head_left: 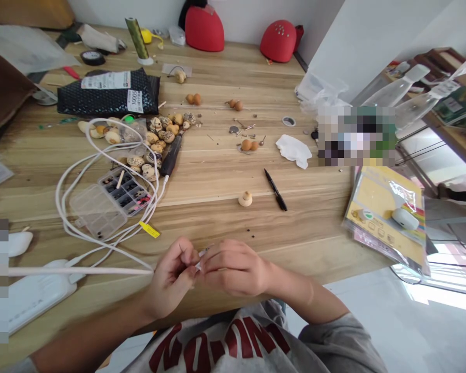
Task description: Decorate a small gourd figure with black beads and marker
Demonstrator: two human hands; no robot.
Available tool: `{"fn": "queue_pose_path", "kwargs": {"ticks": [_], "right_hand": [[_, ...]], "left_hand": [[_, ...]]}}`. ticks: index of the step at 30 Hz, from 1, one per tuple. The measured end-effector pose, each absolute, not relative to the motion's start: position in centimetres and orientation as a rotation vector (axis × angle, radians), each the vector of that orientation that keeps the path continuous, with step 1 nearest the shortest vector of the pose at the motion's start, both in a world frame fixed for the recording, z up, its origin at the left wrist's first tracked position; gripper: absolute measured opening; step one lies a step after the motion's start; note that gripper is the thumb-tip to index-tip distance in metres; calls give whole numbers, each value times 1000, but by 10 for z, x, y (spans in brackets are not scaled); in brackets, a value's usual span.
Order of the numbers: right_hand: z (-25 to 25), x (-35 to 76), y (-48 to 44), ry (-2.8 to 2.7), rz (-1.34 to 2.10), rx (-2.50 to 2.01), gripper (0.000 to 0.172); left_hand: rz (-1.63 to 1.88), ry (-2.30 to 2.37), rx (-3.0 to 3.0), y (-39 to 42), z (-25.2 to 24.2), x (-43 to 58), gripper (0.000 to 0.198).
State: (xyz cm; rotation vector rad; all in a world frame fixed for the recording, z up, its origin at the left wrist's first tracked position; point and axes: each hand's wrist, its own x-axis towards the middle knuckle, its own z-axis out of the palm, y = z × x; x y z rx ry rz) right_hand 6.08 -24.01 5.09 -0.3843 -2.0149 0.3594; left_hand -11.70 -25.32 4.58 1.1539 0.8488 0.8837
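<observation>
My left hand [172, 277] and my right hand [233, 267] meet above the table's front edge. Their fingers pinch a small white object [199, 260], mostly hidden, so I cannot tell what it is. Nearest to my hands, a small carved gourd piece [245, 199] stands on the wooden table [217, 228], next to a black marker pen [275, 189]. A white cable [81, 270] runs past my left hand toward a white power unit [37, 295].
Left of centre, a clear compartment box [111, 203] lies under cable loops beside a heap of patterned gourds [155, 135] and a black rotary tool [171, 160]. A plastic-wrapped yellow package [386, 220] lies at the right edge. Tissue [294, 151] and small parts lie further back.
</observation>
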Motion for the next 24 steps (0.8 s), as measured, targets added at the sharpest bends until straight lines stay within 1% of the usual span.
{"fn": "queue_pose_path", "kwargs": {"ticks": [4,7,11,14,19,24], "right_hand": [[51,57,-243,-2003,94,-300,19],[48,55,-246,-1992,-14,-251,16],[46,52,-247,-1954,-67,-231,19],[43,51,-246,-1964,-83,-193,21],[38,49,-247,-2002,-105,-138,17],[38,46,-248,-1921,-143,-148,19]], "left_hand": [[820,801,1092,-255,39,-122,26],[761,738,963,-255,38,-121,33],[708,719,767,-254,45,-114,39],[679,726,669,-253,50,-109,37],[640,722,500,-252,55,-105,36],[603,689,379,-252,56,-103,36]]}}
